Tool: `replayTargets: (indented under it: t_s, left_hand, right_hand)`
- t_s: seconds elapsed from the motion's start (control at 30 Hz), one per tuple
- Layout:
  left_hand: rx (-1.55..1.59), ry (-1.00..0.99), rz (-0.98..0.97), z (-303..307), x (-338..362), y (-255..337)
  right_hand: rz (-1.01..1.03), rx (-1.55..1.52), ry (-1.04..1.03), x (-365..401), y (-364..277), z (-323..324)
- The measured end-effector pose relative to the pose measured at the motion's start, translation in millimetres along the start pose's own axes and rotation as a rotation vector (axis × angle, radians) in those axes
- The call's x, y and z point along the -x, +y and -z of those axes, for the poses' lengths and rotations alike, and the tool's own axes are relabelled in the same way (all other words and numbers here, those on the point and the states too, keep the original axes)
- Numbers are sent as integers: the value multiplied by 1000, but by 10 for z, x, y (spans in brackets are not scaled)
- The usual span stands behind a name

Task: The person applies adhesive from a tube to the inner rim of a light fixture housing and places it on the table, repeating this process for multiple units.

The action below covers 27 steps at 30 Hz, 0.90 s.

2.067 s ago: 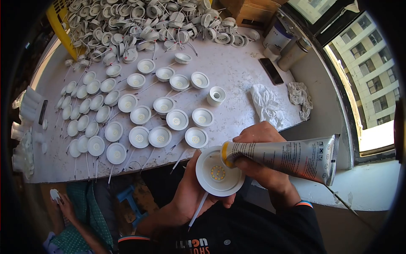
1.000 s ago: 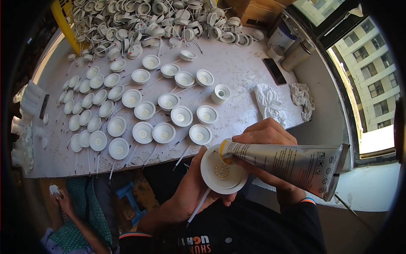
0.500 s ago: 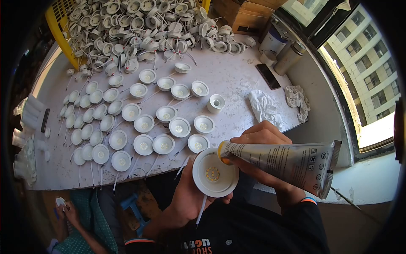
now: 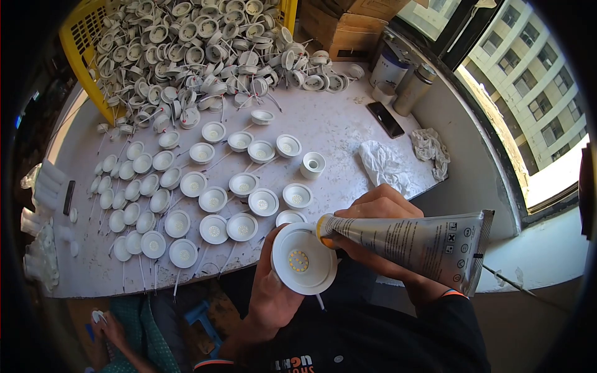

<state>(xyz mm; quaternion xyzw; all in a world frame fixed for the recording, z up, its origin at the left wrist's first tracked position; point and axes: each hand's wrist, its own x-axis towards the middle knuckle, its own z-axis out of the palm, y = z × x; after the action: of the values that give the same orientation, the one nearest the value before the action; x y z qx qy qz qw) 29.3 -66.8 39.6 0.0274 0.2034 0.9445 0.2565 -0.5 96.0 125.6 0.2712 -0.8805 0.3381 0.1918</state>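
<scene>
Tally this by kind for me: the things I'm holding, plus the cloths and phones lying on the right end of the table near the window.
LED downlight, in left hand: 1
Silver squeeze tube, in right hand: 1
Crumpled cloths: 2
Phone: 1
Total: 5

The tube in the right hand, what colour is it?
The tube is silver with black print and a yellow collar; the head view shows it best.

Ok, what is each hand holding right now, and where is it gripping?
The left hand cups the white lamp from beneath, thumb on its rim. The right hand grips the silver tube near its nozzle end.
</scene>
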Motion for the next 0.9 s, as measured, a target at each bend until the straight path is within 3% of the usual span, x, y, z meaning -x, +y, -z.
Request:
replayTargets:
  t_s: [0.3,0.37,0.8,0.87,0.9]
  left_hand:
    - [-499,13,-431,29,-94,-16]
    - [-1003,-123,-793,59,-157,23]
    - [-530,-120,-1159,35,-278,-119]
    - [-751,-388,-1125,181,-260,-23]
    - [-752,-388,-1120,191,-262,-27]
  right_hand:
    - [-45,-116,102,52,-35,-22]
    - [11,-87,103,47,-44,-19]
    - [139,-12,82,100,-73,-2]
    - [65,-77,81,117,-97,5]
    - [61,-78,82,118,-105,15]
